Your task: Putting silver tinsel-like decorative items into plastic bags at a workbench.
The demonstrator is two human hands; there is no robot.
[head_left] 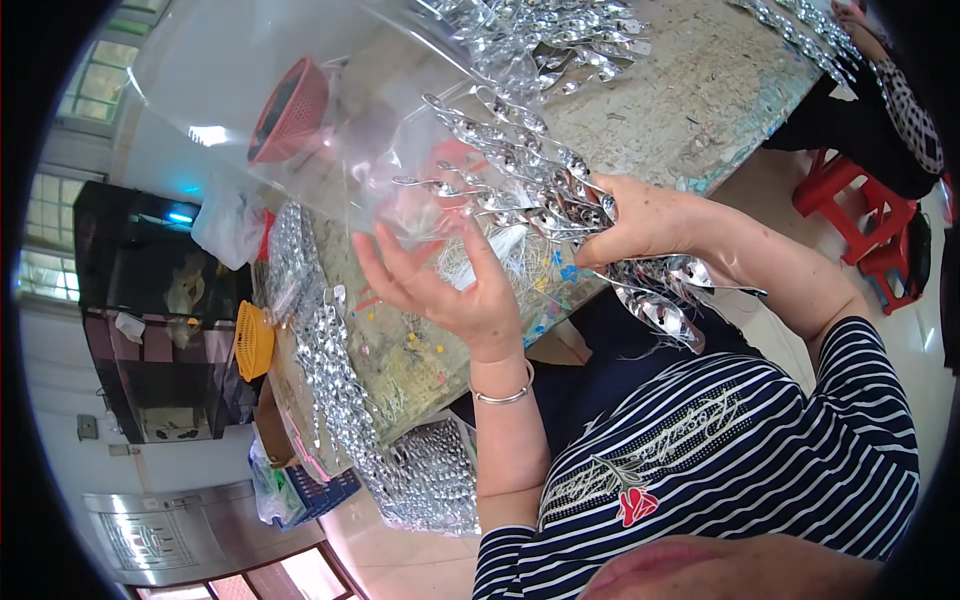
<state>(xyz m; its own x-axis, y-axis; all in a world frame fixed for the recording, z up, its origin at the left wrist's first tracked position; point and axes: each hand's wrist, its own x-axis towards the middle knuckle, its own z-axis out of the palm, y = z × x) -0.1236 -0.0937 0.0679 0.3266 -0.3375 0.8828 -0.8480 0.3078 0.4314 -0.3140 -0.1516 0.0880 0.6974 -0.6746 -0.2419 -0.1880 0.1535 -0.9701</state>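
A bundle of shiny silver twisted foil strips point(520, 165) is gripped by my right hand point(650, 215), whose fingers wrap round it near the table's edge. The strips fan out to the upper left, and their other ends point(660, 310) hang over my lap. My left hand point(445, 300) is open, palm up with its fingers spread, to the left of the bundle. A large clear plastic bag point(390, 150) stands just beyond its fingertips; whether they touch it, I cannot tell. White thin threads point(510, 255) lie on the table between my hands.
More silver strips point(330, 370) run along the table's left side and hang over its edge. Another pile point(580, 40) lies at the far side of the worn table point(690, 90). A red basket point(290, 110) and a yellow basket point(254, 340) are at left. Another person's arm point(905, 120) and red stools point(850, 200) are at right.
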